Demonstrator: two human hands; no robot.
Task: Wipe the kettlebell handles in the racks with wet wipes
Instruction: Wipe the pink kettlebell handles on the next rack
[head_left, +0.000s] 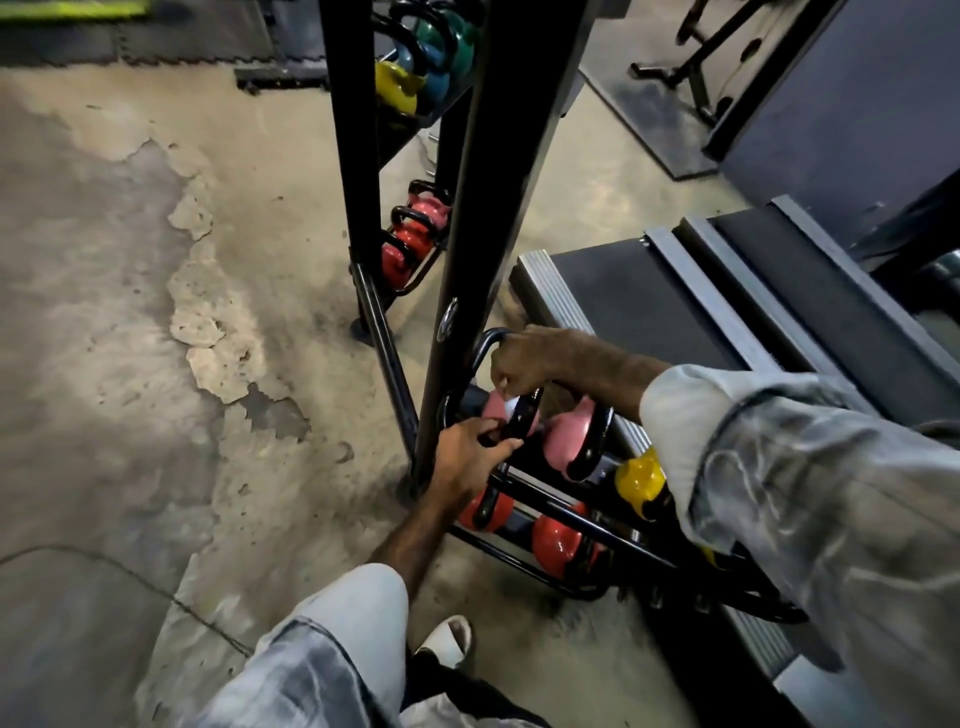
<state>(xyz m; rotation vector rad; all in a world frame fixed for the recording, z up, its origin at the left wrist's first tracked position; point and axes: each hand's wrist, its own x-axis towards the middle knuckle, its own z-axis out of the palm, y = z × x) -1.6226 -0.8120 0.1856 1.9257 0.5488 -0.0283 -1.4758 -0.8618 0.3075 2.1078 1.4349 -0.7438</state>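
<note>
Black steel of a kettlebell handle is pinched near its top by the right hand, with something white, possibly a wipe, beneath the fingers, and gripped lower by the left hand. The pink kettlebell is seated on the low rack, beside another pink kettlebell.

Racked pink kettlebell; black handle

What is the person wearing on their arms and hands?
Both arms wear loose, faded light grey-blue denim-like sleeves. The left sleeve is pushed up, leaving the forearm bare. The right sleeve ends at the wrist. The left hand and right hand are bare, no gloves.
</note>
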